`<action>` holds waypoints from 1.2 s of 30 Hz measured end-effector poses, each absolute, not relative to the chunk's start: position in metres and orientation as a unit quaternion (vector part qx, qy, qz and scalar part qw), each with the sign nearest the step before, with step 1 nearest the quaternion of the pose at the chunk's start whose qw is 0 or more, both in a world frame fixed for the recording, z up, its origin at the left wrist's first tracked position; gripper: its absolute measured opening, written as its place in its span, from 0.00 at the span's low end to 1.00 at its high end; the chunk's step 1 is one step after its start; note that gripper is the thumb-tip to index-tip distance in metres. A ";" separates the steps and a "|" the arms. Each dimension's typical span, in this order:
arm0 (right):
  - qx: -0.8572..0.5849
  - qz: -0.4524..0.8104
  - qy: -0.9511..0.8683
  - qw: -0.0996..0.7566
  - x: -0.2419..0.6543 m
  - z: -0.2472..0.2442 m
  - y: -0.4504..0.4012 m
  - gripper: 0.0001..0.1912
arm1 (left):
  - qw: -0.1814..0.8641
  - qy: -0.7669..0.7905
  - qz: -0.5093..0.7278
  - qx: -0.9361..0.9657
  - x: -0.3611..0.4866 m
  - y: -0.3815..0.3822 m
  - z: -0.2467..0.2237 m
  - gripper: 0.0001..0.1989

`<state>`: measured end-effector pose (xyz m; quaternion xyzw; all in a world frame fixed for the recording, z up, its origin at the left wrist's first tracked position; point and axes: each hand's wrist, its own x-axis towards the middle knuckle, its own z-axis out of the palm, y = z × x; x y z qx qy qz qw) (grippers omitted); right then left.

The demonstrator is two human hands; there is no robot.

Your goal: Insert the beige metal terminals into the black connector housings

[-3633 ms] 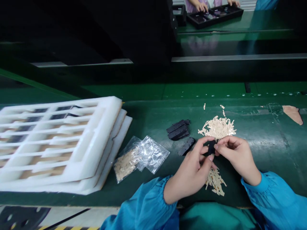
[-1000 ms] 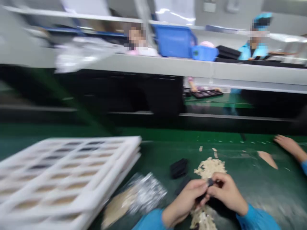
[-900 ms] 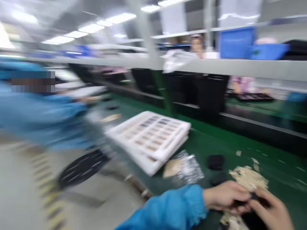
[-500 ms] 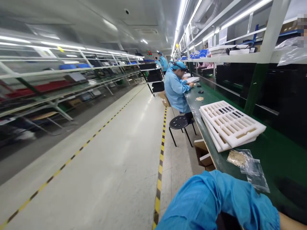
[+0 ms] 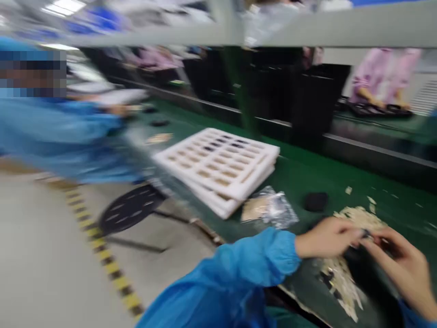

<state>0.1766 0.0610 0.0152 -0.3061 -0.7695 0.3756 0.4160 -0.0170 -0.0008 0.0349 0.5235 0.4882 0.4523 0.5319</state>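
My left hand (image 5: 329,238) and my right hand (image 5: 404,262) meet above the green bench. Between their fingertips they pinch a small dark part (image 5: 366,233), too blurred to name its kind. Behind them lies a pile of small cream-coloured pieces (image 5: 362,216). Nearer me, below the hands, are scattered pale strips and dark bits (image 5: 343,289). A black object (image 5: 316,202) rests on the bench just beyond my left hand. To the left of it are clear plastic bags (image 5: 278,209) next to a bag of tan pieces (image 5: 256,208).
Stacked white foam trays (image 5: 218,168), some slots holding dark parts, sit left of the bags. A black stool (image 5: 133,207) stands beside the bench edge. A co-worker in a blue gown (image 5: 68,136) sits farther left. Across the bench, black panels (image 5: 273,91) stand before people in pink.
My view has swung right and down from the aisle to the bench. Both hands, out of sight before, now show with the small dark part.
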 end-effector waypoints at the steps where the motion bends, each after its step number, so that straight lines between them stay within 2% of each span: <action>1: -0.328 0.360 -0.773 0.406 0.187 0.018 0.058 0.11 | 0.540 0.481 0.454 0.521 -0.016 0.001 0.031 0.20; 7: -0.315 0.403 -0.760 0.401 0.186 0.024 0.055 0.06 | 0.639 0.467 0.415 0.449 -0.021 0.000 0.027 0.24; 15: -0.318 0.434 -0.746 0.393 0.187 0.025 0.051 0.03 | 0.716 0.439 0.388 0.379 -0.019 -0.001 0.032 0.25; 30: -0.325 0.421 -0.755 0.385 0.187 0.030 0.054 0.07 | 0.771 0.428 0.333 0.333 -0.021 -0.003 0.030 0.24; 36: -0.323 0.444 -0.749 0.372 0.188 0.030 0.053 0.05 | 0.781 0.414 0.341 0.320 -0.021 -0.003 0.031 0.24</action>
